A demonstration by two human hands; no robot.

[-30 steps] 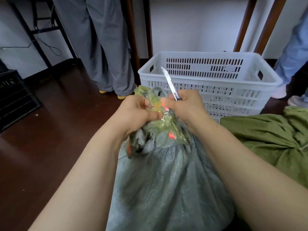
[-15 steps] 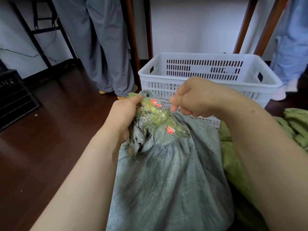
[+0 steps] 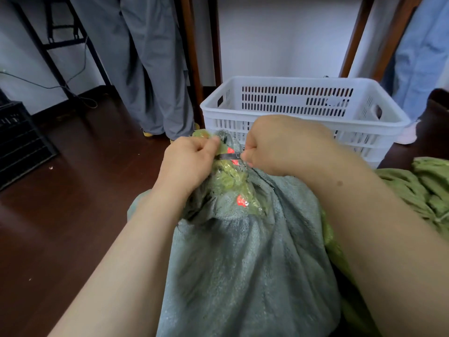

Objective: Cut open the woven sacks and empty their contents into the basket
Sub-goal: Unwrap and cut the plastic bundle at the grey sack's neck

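A grey woven sack [image 3: 245, 263] stands upright in front of me, its neck bunched and wrapped in yellow-green tape with red print [image 3: 233, 181]. My left hand [image 3: 189, 164] grips the taped neck from the left. My right hand [image 3: 279, 144] is curled round a knife, and only a short stretch of the knife's blade [image 3: 230, 155] shows, lying sideways against the tape between my two hands. Just behind the sack sits a white slotted plastic basket [image 3: 303, 122]; nothing shows inside it from here.
A green woven sack [image 3: 418, 190] lies on the floor at the right. One person in grey trousers [image 3: 155, 69] stands behind on the left, another in blue [image 3: 422, 57] at the far right. A black crate [image 3: 19, 142] sits at the left on the dark wooden floor.
The knife pointed upward a second ago; my right hand has turned over and brought the blade down sideways onto the taped neck. My left hand keeps its hold on the neck.
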